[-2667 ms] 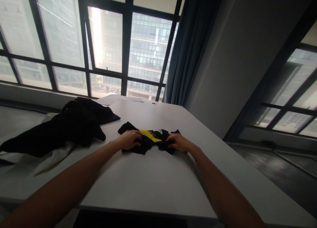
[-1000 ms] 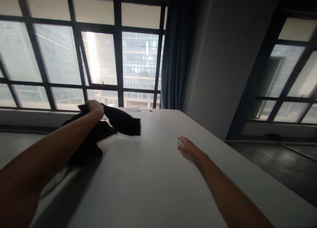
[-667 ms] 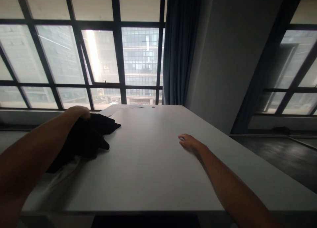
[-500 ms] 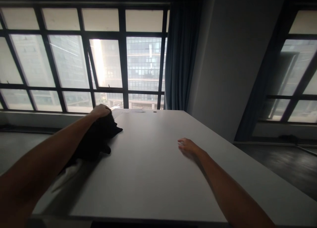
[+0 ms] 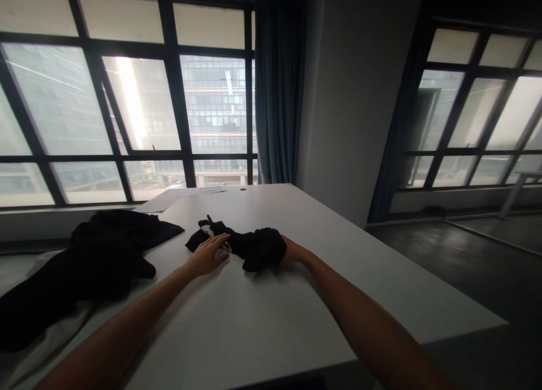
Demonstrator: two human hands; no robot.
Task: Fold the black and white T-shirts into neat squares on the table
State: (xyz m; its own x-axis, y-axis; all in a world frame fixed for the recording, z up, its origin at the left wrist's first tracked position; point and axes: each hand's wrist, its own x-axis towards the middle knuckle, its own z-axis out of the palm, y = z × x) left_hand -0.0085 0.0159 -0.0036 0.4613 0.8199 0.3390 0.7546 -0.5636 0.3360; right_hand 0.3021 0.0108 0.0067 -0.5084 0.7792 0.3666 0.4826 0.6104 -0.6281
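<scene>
A small bunched black cloth (image 5: 249, 246) lies on the white table (image 5: 254, 316) between my two hands. My left hand (image 5: 209, 255) rests on its left end, fingers spread, beside a white and yellow patch that may be a label. At the cloth's right end is my right hand (image 5: 290, 250), its fingers hidden behind or inside the fabric. A larger heap of black cloth (image 5: 105, 254) lies to the left, with light grey fabric (image 5: 55, 328) under it.
White papers (image 5: 158, 201) lie at the table's far left edge. A small dark round spot (image 5: 243, 189) marks the far end. Beyond stand windows, a blue curtain (image 5: 277, 96) and a grey pillar (image 5: 347, 108).
My left hand has moved right, off the large black heap. A smaller black cloth now lies between my hands. The view has turned to the right.
</scene>
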